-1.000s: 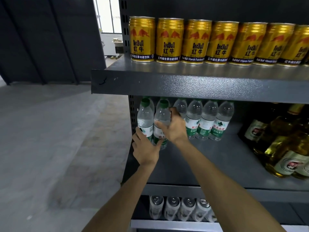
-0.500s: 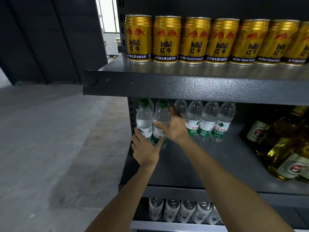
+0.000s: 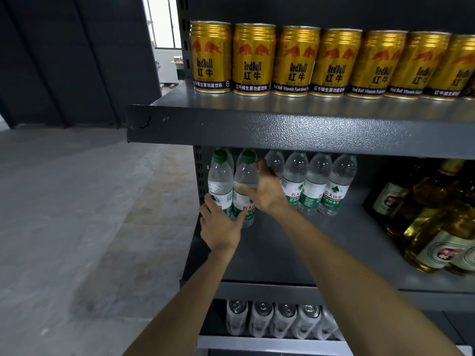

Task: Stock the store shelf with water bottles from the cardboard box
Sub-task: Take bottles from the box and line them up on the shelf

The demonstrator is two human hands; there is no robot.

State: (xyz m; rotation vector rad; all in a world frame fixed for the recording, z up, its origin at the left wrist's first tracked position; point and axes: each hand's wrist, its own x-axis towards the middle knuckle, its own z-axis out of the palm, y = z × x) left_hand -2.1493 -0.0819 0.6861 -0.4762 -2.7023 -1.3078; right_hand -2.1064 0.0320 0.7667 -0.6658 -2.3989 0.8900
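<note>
Shelf (image 3: 295, 253) bottles (image 3: 232, 186): both hands' fingers (image 3: 245, 187) wrap them.

Only 1 view, worn on my head. It faces forward and tips down at the dark metal shelf unit (image 3: 295, 132), close in front of me and filling the right of the frame. Wide-angle, so the shelf edges bow. My 2 forearms enter from the bottom edge, left hand (image 3: 221, 228) and right hand (image 3: 266, 192) near centre. Grey floor (image 3: 77, 227) fills the left, a bright window (image 3: 160, 21) top left, far back.
</note>
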